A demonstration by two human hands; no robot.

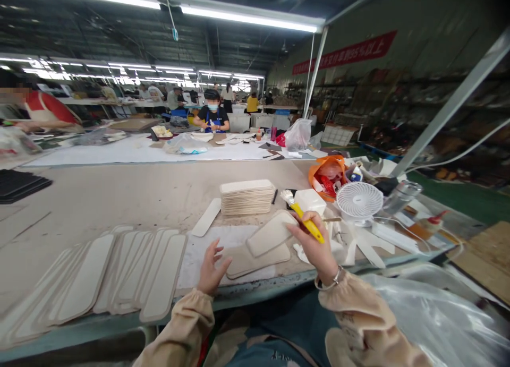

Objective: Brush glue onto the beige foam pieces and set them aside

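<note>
My right hand [319, 250] holds a paint brush by its yellow handle [299, 214]; pale residue coats the bristles. Its fingertips also meet the right edge of a cream rounded panel [269, 237], which lies tilted across a larger beige panel [243, 264]. My left hand [213, 269] is open, fingers spread, just left of these two panels, and holds nothing. Behind them stands a neat stack of cream panels [247, 201], with a single panel [207, 218] leaning or lying at its left. Several overlapping panels [163, 274] are fanned out at the left.
A white square tub [309, 201], an orange bag [326, 173], a white fan [359, 201] and a clear bottle [402, 194] crowd the right side. Dark sheets [22, 185] lie far left. A co-worker [213, 114] sits across the table; another person [48, 109] is at left.
</note>
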